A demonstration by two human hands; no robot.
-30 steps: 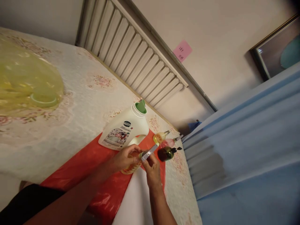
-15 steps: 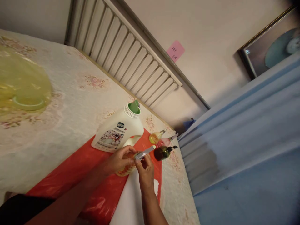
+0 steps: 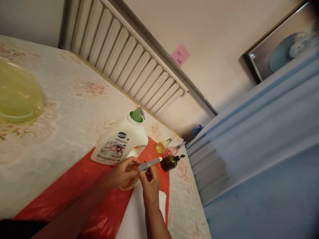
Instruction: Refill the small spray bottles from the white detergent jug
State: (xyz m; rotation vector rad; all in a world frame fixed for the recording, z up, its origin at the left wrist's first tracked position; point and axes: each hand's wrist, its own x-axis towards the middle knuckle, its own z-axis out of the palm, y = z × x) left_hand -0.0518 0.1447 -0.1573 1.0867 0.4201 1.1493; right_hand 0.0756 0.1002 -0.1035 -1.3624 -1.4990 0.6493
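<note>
An amber-coloured bottle (image 3: 129, 184) with a ribbed or patterned side stands tilted in the view, partly covered by my hands. Its grey pump head (image 3: 150, 164) has a long spout with a pale tip that points right. Around the neck of this bottle, the fingers of my left hand (image 3: 126, 172) are closed. My right hand (image 3: 150, 184) grips the base of the pump head with thumb and fingers; part of its grip is hidden. Just behind my hands is a large cream detergent jug (image 3: 118, 144) with a label, a handle and a green inner spout (image 3: 137, 114) at its open mouth.
A red plastic sheet (image 3: 57, 189) and a white cloth or paper (image 3: 132, 212) lie beneath. Right of my hands are a dark pump bottle (image 3: 168, 163), a pink one (image 3: 170, 151) and a yellow one (image 3: 161, 146). A transparent yellow basin (image 3: 20, 89) is at left; a radiator (image 3: 124, 56) borders the flowered tablecloth (image 3: 67, 132).
The camera view has shifted, so most things appear farther left. Both hands keep their hold at the bottle's neck, and the pump spout lies slightly flatter in the picture.
</note>
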